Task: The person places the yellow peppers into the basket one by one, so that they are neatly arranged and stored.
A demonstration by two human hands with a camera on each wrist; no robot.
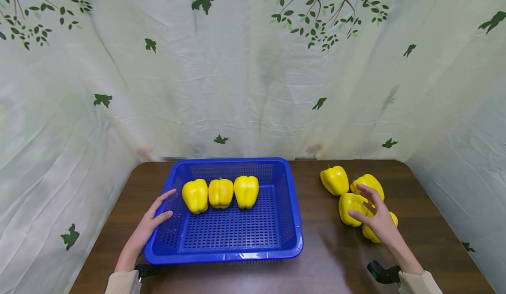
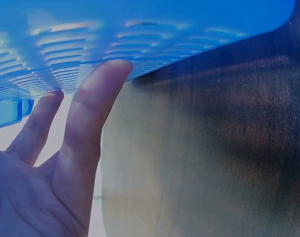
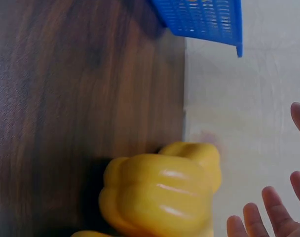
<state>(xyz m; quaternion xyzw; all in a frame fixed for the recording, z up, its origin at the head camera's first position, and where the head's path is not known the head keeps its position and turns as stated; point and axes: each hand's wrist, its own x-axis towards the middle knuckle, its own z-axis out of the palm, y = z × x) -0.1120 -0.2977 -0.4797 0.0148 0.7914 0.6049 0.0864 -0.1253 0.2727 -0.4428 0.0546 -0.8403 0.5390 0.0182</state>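
Seven glossy yellow bell peppers are in view, blocky, lobed and smooth-skinned, with bright highlights along their ridges. Three of them, the left pepper (image 1: 195,196), the middle pepper (image 1: 220,193) and the right pepper (image 1: 246,192), sit in a row toward the back of a blue plastic basket (image 1: 223,255). Its floor and walls are pierced with slots, its corners are rounded, and its long axis runs left to right across the brown wood-grain table (image 1: 316,259). The middle pepper's stem end faces the back; the left and right ones turn their lobed ends toward the person.

Four more cluster on the table right of the basket: a rear-left pepper (image 1: 334,180), its green stem pointing backward, a rear-right pepper (image 1: 368,184), a front-left pepper (image 1: 352,209) and a front-right pepper (image 1: 371,232).

The left hand (image 1: 151,218) is spread, fingers extended at the basket's left side, touching it without a grasp. The right hand (image 1: 377,219), thumb and fingers wide apart and lightly bent, hovers over the cluster holding nothing (the right wrist view shows a gap between fingers and pepper). Behind hangs a creased pale curtain (image 1: 245,87) printed with leafy branches.
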